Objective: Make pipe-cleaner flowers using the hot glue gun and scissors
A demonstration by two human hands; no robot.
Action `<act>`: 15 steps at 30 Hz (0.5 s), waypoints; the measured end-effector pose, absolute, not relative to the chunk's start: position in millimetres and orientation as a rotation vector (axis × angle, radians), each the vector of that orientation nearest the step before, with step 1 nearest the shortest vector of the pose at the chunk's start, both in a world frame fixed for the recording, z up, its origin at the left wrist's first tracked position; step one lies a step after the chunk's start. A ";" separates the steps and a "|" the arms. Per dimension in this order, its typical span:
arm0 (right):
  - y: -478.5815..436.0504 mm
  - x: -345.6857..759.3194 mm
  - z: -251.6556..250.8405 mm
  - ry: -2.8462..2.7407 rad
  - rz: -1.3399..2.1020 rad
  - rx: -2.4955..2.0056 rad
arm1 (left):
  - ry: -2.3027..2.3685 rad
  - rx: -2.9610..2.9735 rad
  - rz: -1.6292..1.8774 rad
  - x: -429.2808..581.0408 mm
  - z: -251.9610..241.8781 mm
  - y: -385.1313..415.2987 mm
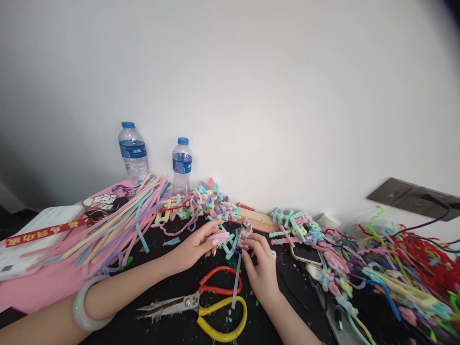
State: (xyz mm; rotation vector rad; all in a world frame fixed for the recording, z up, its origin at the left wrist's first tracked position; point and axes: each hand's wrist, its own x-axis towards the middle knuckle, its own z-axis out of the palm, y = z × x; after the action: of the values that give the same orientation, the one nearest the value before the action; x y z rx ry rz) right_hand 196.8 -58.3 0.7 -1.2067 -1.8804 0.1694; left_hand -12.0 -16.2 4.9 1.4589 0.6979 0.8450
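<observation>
My left hand reaches in from the left, fingers together, pinching a small pastel pipe-cleaner piece in teal and pink. My right hand comes up from below, its fingers closed on the same piece and a pale strip that hangs down from it. A pale bangle sits on my left wrist. Just below both hands lie scissors with one red and one yellow handle loop, blades pointing left, on the black mat.
Long pastel pipe cleaners fan across a pink sheet at left. Two water bottles stand by the wall. Finished pastel shapes pile behind. A phone, tangled coloured pipe cleaners and a wall socket are at right.
</observation>
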 end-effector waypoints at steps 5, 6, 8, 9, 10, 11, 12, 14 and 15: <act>-62.1 192.5 -0.2 -2.034 0.223 -1.125 | 0.689 1.709 0.740 -14.3 11.7 -27.4; -62.3 191.8 -0.5 -2.040 0.237 -1.113 | 0.681 1.740 0.717 -14.8 13.2 -29.4; -62.3 190.6 -0.7 -2.037 0.259 -1.102 | 0.679 1.767 0.695 -15.1 14.5 -31.6; -62.3 190.3 -0.6 -2.035 0.265 -1.100 | 0.681 1.760 0.692 -14.9 14.1 -31.7; -62.4 190.0 -0.4 -2.037 0.267 -1.095 | 0.688 1.741 0.693 -14.4 13.1 -31.1; -62.5 189.9 -0.1 -2.041 0.263 -1.087 | 0.702 1.714 0.692 -13.8 11.6 -29.8; -62.7 189.8 0.3 -2.049 0.256 -1.081 | 0.719 1.685 0.692 -13.0 10.0 -28.0; -63.5 189.7 1.0 -2.071 0.241 -1.068 | 0.756 1.634 0.698 -11.9 7.7 -23.7; -63.9 189.7 1.4 -2.082 0.235 -1.061 | 0.770 1.614 0.706 -11.5 7.2 -21.6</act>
State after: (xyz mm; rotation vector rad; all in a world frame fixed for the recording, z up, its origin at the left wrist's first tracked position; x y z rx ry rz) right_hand 189.7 -63.9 1.4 -1.0614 -2.0819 0.2355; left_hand -11.5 -21.6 7.2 1.6137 0.7699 0.7061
